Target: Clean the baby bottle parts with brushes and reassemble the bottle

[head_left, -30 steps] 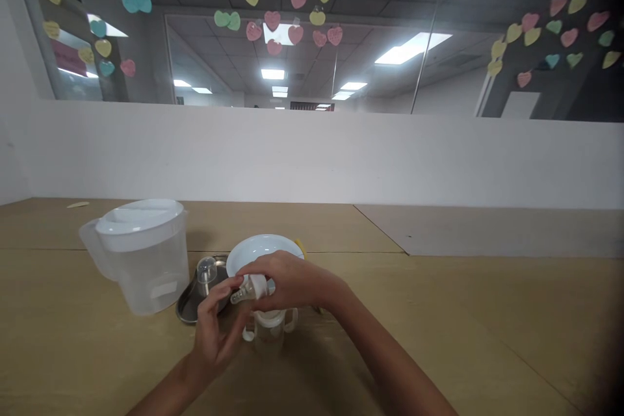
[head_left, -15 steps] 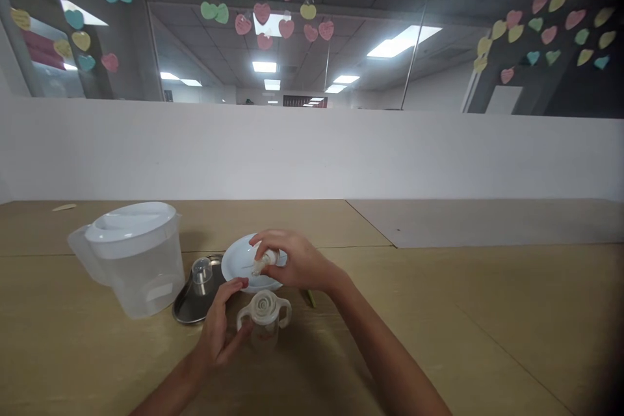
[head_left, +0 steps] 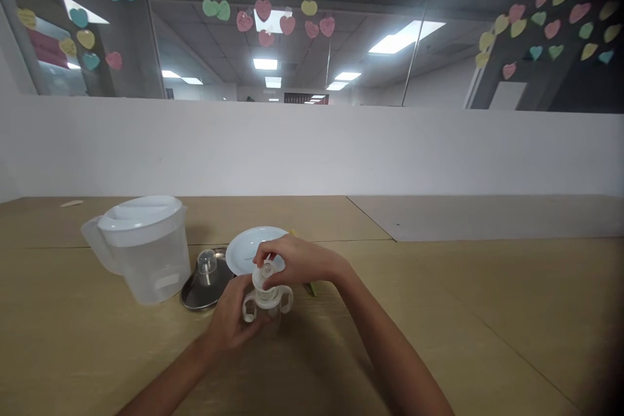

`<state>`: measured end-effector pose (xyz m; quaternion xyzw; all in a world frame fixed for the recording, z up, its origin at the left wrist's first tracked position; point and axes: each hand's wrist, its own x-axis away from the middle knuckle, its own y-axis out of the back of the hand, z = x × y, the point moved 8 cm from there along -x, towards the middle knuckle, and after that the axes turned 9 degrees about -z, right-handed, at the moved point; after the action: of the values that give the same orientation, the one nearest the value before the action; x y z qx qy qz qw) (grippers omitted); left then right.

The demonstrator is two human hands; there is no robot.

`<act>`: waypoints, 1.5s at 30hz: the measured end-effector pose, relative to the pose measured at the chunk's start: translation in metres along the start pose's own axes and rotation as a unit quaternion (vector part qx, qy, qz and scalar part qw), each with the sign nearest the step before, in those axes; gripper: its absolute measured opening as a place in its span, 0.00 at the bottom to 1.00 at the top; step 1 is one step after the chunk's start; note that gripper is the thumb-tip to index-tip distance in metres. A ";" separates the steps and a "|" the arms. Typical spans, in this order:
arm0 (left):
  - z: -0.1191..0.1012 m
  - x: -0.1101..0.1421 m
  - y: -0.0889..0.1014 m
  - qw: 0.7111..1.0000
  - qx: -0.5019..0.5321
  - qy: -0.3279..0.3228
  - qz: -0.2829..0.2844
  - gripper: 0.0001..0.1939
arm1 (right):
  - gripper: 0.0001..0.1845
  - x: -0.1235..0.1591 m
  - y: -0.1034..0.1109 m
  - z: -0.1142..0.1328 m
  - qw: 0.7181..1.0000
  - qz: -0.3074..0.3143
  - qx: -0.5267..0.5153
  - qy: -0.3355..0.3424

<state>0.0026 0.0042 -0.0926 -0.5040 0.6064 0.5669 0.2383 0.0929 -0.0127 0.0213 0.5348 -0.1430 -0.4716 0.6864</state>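
A clear baby bottle with two white side handles stands upright on the table in front of me. My left hand is closed round its left side, with the thumb low across the front. Pinched from above in my right hand is a white nipple collar with a clear nipple, held at the bottle's mouth. Whether the collar is threaded on, I cannot tell. Behind the hands lies a white plate. A clear dome cap sits on a dark metal tray to the left.
A big translucent lidded pitcher stands at the left, its handle pointing left. Something thin and greenish lies partly hidden beneath my right wrist. A small flat pale piece rests at the far left. A white wall rises behind the table.
My right hand has brought the nipple collar from over the plate down onto the bottle's mouth. My left hand has closed in on the bottle. The view has shifted slightly.
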 end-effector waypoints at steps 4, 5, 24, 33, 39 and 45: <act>0.007 0.004 -0.004 1.000 -0.001 0.026 0.009 0.27 | 0.11 -0.001 -0.008 -0.004 1.000 0.020 -0.007 0.002; 0.008 0.004 -0.004 1.000 -0.003 0.030 0.008 0.26 | 0.11 -0.001 -0.010 -0.005 1.000 0.023 -0.003 0.001; 0.010 0.003 -0.001 0.999 -0.032 0.036 -0.014 0.22 | 0.10 0.001 -0.011 -0.006 1.000 0.024 -0.008 0.006; 0.006 0.001 0.001 0.999 -0.022 0.036 -0.015 0.20 | 0.11 0.000 -0.009 -0.008 1.000 0.015 -0.007 0.000; 0.002 -0.003 0.003 0.999 -0.017 0.033 -0.020 0.18 | 0.11 0.001 -0.004 -0.013 1.000 0.010 0.018 -0.008; 0.003 0.000 0.000 0.999 -0.015 0.033 -0.007 0.18 | 0.10 0.000 -0.010 -0.013 0.999 0.018 0.032 -0.012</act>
<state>0.0015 0.0074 -0.0932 -0.5301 0.6024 0.5570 0.2143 0.0975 -0.0052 0.0079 0.5482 -0.1760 -0.4607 0.6754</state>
